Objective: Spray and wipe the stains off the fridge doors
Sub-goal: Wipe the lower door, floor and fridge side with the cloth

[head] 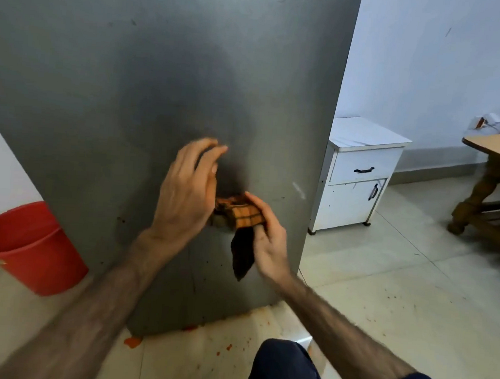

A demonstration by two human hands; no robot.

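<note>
Two hands at fridge door [132, 77]: right hand [269, 235] grips checked cloth [242, 215], left hand [188, 191] fingers loose, empty. Risk: soiled cloth smears stains.

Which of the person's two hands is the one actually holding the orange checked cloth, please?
The right hand grips the cloth against the fridge door. The left hand holds nothing, its fingers loosely spread beside the cloth.
</note>
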